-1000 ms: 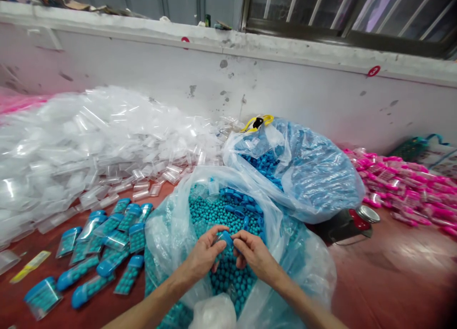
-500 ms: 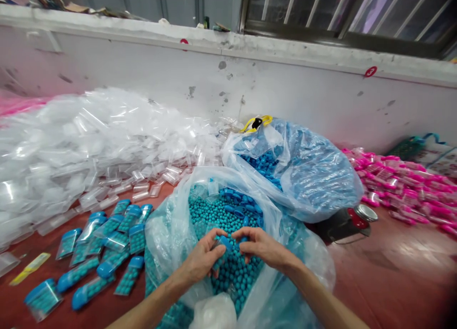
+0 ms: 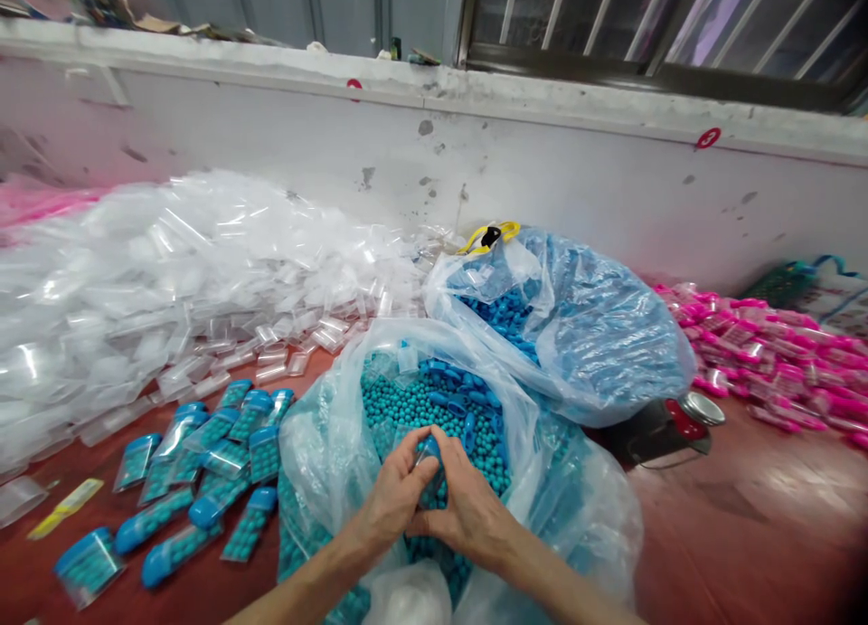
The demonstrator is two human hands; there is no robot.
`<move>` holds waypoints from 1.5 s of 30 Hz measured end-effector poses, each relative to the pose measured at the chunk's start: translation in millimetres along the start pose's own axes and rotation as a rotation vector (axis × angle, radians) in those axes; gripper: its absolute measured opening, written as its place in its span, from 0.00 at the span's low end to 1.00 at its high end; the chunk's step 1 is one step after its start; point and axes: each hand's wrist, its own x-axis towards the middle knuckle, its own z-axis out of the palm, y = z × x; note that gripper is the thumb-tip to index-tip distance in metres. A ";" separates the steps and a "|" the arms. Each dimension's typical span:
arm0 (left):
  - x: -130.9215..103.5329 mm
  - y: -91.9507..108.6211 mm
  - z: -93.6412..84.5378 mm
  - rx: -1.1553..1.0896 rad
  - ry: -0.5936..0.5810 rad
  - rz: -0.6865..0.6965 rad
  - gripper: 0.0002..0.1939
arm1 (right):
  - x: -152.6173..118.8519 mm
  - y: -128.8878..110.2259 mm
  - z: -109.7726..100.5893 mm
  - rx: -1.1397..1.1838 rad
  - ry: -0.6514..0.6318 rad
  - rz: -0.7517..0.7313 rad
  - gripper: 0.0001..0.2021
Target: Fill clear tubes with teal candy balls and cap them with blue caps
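Note:
Both my hands close around one small clear plastic container with a blue cap (image 3: 431,455); fingers cover most of it. My left hand (image 3: 391,491) grips it from the left, thumb on the near side. My right hand (image 3: 469,506) wraps it from the right, fingertips at the cap. Just below lie loose teal beads (image 3: 400,408) in an open translucent bag (image 3: 318,417). Several loose blue caps (image 3: 461,385) rest on top of the beads.
Capped containers of teal beads (image 3: 221,458) lie on the red surface at left, near a yellow strip (image 3: 64,509). Behind them is a heap of clear empty containers (image 3: 203,272). A bag of blue caps (image 3: 597,326), a dark lidded object (image 3: 665,430) and pink pieces (image 3: 779,354) are right.
My right hand has moved down and left onto the container, and its fingers now meet my left hand's. The blue cap, visible between the hands before, is now mostly covered.

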 end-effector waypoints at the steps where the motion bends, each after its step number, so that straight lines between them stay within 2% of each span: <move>1: -0.1 2.0 0.8 -0.015 0.002 0.022 0.20 | 0.7 -1.5 2.7 -0.015 0.050 -0.006 0.43; 5: -2.0 6.9 4.9 -0.051 0.028 0.028 0.15 | 2.2 -7.4 8.9 -0.044 0.210 -0.068 0.33; 8: -3.5 6.9 9.8 -0.040 0.087 0.007 0.12 | -0.1 -4.7 12.7 -0.062 0.242 -0.128 0.33; 12: -4.9 2.5 16.2 0.114 0.132 0.101 0.06 | -5.1 6.3 23.2 -0.066 0.300 -0.181 0.35; 14: -6.2 -0.7 16.2 0.244 0.150 0.153 0.05 | -6.7 9.0 27.5 -0.057 0.284 -0.155 0.36; 16: -8.8 -1.7 10.2 0.372 0.156 0.175 0.06 | -6.3 9.3 27.6 -0.054 0.176 -0.111 0.40; 18: -13.0 3.0 -5.0 0.488 0.165 0.179 0.10 | -3.4 9.6 22.3 -0.052 0.020 -0.084 0.45; 20: -18.7 15.3 -30.8 0.639 0.243 0.183 0.14 | 2.2 12.6 12.4 -0.064 -0.085 -0.084 0.44; 23: -27.7 42.3 -81.4 0.985 0.549 0.155 0.20 | 16.1 20.9 -3.9 -0.166 -0.063 -0.085 0.24; 25: -31.7 57.8 -110.4 1.252 0.753 0.172 0.22 | 28.1 24.4 -10.8 -0.271 -0.010 -0.077 0.16; 27: -32.7 64.9 -125.2 1.432 0.906 0.251 0.24 | 41.0 23.9 -11.8 -0.361 0.013 -0.070 0.15; 28: -32.0 64.7 -125.8 1.458 0.926 0.290 0.24 | 47.3 22.4 -10.0 -0.395 0.015 -0.067 0.16; 30: -28.5 57.6 -114.3 1.391 0.828 0.301 0.22 | 58.7 19.1 -3.0 -0.424 -0.011 -0.068 0.19; 34: -14.0 30.5 -66.0 1.224 0.416 0.193 0.21 | 73.0 23.1 12.0 -0.342 -0.113 -0.093 0.13; 37: 3.2 10.6 -38.2 1.199 0.265 0.151 0.24 | 75.8 35.8 13.2 -0.287 -0.105 -0.086 0.07; 39: 15.9 -0.7 -29.4 1.177 0.155 0.097 0.24 | 74.0 44.1 9.0 -0.243 -0.099 -0.060 0.05; 41: 27.0 -10.0 -26.4 1.156 0.057 0.036 0.19 | 68.2 49.7 3.1 -0.201 -0.111 -0.027 0.05; 43: 34.7 -15.9 -27.6 1.154 0.010 -0.004 0.13 | 58.5 52.7 -2.9 -0.164 -0.113 0.000 0.08; 45: 38.4 -17.4 -32.2 1.176 0.009 -0.028 0.10 | 47.1 54.8 -8.3 -0.156 -0.064 0.002 0.10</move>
